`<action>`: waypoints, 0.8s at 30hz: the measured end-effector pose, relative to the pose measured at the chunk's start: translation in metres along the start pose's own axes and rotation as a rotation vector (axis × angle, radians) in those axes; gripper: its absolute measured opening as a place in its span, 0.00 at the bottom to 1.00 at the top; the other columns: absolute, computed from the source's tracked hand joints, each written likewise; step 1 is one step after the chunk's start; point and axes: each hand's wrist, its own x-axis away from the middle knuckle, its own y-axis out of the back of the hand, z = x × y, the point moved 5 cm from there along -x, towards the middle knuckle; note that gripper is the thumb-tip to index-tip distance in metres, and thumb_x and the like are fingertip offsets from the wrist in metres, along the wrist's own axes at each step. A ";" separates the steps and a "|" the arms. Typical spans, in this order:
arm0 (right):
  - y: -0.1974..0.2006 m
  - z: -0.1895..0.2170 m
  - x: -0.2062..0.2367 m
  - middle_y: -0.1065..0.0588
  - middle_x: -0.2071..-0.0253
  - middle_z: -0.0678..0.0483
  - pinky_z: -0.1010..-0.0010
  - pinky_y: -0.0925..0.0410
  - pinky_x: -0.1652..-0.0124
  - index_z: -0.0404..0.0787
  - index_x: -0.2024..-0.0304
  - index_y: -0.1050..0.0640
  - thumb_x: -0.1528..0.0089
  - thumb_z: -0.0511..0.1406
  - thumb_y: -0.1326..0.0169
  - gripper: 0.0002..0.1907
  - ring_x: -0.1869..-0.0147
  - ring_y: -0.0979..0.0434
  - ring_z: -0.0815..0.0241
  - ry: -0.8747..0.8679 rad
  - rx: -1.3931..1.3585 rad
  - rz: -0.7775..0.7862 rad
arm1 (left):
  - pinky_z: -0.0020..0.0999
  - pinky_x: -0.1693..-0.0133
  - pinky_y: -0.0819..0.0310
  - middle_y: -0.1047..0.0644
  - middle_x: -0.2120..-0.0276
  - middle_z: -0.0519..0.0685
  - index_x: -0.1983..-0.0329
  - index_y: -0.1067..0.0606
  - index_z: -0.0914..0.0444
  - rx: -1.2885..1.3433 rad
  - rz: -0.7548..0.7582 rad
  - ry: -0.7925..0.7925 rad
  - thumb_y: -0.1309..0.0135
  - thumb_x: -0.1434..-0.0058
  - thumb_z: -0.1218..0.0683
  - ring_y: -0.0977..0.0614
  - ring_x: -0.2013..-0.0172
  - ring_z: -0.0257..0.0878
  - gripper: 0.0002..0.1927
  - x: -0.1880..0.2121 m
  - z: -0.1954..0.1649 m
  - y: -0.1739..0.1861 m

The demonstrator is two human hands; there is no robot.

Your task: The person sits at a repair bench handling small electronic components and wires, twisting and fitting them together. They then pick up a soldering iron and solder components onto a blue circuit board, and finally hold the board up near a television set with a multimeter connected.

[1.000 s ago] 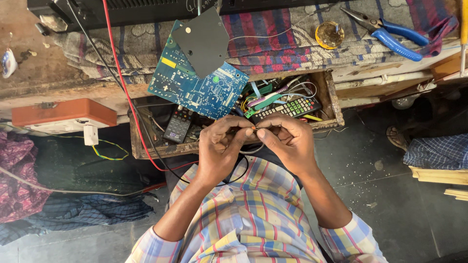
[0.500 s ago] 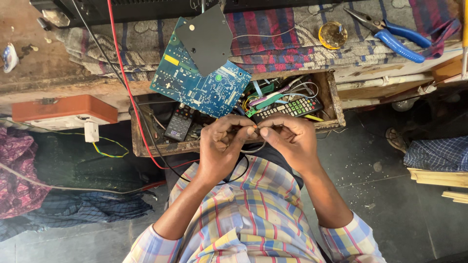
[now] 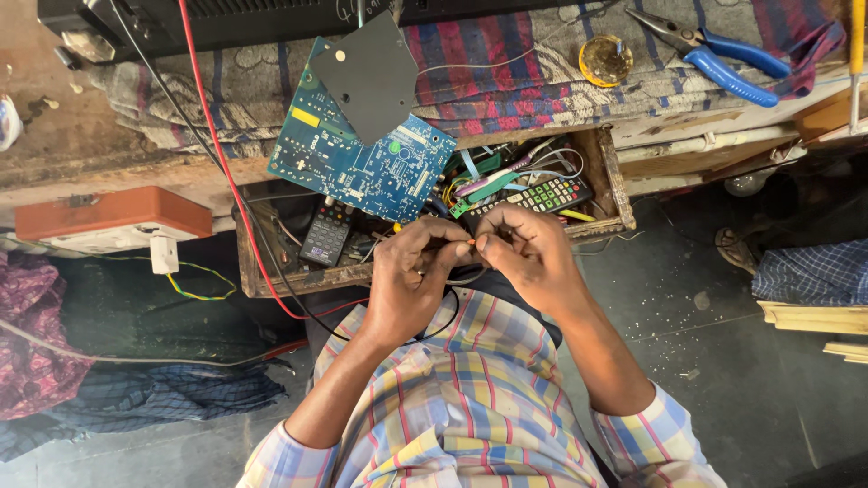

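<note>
Far left, an orange box (image 3: 113, 214) sits on the bench edge, a red wire (image 3: 220, 163) trailing down beside it. Then the blue circuit board (image 3: 357, 163) overhangs an open drawer (image 3: 271, 280) holding a remote (image 3: 325, 233). Left hand (image 3: 411, 280) and right hand (image 3: 529, 258) meet fingertip to fingertip, pinching a small orange-tipped wire (image 3: 472, 242) between them, just before the drawer. Blue pliers (image 3: 723, 59) lie far right.

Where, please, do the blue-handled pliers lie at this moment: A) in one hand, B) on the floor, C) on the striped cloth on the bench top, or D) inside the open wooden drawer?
C: the pliers rest on the striped cloth, beyond the drawer.
</note>
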 end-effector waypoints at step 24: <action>-0.005 0.016 -0.004 0.29 0.70 0.61 0.81 0.45 0.72 0.35 0.61 0.20 0.34 0.34 0.44 0.06 0.70 0.40 0.75 -0.016 0.174 -0.053 | 0.27 0.58 0.21 0.21 0.59 0.50 0.55 0.22 0.71 0.002 -0.053 -0.017 0.44 0.31 0.66 0.19 0.60 0.32 0.03 -0.002 -0.001 0.005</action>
